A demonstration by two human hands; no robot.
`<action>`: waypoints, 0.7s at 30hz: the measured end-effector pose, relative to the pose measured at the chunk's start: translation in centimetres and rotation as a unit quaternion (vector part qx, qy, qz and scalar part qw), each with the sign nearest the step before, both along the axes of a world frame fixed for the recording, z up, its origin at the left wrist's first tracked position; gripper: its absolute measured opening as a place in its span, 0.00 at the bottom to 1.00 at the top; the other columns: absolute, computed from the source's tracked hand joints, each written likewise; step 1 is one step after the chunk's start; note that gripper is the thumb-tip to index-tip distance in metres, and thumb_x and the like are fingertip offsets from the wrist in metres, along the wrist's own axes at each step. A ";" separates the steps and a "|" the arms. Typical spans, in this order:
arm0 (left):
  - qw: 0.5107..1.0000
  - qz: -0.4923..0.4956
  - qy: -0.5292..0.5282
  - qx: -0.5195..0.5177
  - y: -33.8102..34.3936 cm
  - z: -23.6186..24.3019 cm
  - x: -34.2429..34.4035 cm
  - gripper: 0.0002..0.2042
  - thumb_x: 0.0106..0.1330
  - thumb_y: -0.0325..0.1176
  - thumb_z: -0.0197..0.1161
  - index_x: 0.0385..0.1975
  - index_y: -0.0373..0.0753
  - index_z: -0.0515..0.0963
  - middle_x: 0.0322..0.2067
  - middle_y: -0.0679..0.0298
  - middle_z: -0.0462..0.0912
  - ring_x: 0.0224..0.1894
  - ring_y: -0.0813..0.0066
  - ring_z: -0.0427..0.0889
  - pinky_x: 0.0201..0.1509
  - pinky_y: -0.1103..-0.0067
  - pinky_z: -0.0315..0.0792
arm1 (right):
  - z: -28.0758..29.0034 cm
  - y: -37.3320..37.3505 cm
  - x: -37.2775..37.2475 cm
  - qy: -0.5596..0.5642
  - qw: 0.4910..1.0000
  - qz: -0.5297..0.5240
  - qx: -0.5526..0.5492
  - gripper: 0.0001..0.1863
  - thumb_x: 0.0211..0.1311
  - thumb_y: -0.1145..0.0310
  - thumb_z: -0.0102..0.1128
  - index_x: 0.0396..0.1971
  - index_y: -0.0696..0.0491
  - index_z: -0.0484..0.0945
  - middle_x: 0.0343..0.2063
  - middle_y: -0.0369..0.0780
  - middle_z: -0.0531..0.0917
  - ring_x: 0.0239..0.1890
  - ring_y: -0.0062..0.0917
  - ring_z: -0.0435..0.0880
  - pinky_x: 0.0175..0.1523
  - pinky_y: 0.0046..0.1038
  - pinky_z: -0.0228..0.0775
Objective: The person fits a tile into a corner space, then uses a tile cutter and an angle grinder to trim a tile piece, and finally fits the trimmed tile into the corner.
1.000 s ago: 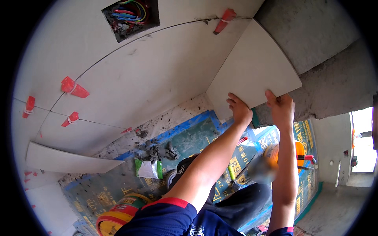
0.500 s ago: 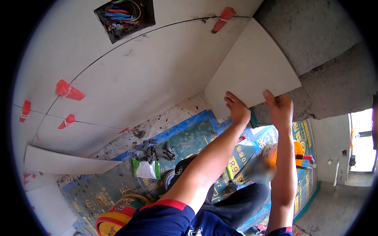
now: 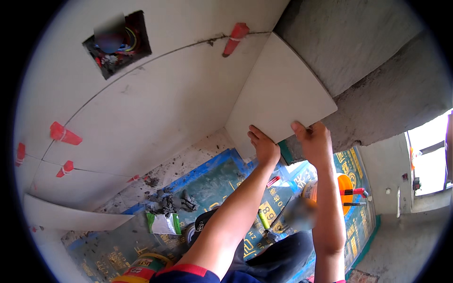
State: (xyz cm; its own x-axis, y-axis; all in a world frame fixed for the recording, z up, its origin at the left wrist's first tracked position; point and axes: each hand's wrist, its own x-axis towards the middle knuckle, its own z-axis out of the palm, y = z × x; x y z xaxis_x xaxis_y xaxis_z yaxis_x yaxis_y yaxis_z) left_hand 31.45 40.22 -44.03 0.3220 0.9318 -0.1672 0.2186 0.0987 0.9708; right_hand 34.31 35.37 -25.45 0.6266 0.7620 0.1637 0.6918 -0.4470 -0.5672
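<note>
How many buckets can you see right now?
2: an orange bucket, partly behind the right forearm, and a red, yellow and green bucket cut off by the lower edge, left of centre. Others may be hidden.

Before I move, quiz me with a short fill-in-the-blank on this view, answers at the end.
1. The left hand and right hand both touch the same pale ____.
2. The highest wedge is coloured ____.
3. The orange bucket is partly hidden behind the ____ forearm.
4. The packet is white and ____.
Missing words: tile; red; right; green.
</note>
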 end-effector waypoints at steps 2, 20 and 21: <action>1.000 -0.001 0.004 0.015 -0.3 -0.4 0.0 0.42 0.63 0.27 0.55 0.66 0.19 0.31 0.65 0.24 0.40 0.70 0.29 0.44 0.73 0.56 0.49 | -0.4 -0.2 0.5 0.006 1.000 0.010 0.001 0.20 0.61 0.55 0.65 0.39 0.60 0.80 0.23 0.45 0.83 0.25 0.29 0.82 0.34 0.31 0.74; 0.999 -0.005 0.027 0.040 -0.6 -0.4 -0.4 0.42 0.63 0.24 0.55 0.66 0.20 0.30 0.63 0.22 0.42 0.66 0.27 0.52 0.71 0.57 0.54 | -0.9 -0.1 1.0 0.029 0.999 0.034 0.015 0.18 0.61 0.59 0.64 0.38 0.60 0.80 0.25 0.46 0.83 0.27 0.30 0.82 0.36 0.31 0.73; 0.999 -0.009 0.027 0.041 -0.6 -0.3 -0.4 0.42 0.63 0.24 0.55 0.66 0.20 0.30 0.63 0.22 0.42 0.66 0.27 0.52 0.71 0.57 0.54 | -0.9 -0.1 1.0 0.027 0.999 0.033 0.005 0.18 0.60 0.59 0.64 0.38 0.61 0.81 0.26 0.46 0.83 0.28 0.31 0.83 0.36 0.31 0.73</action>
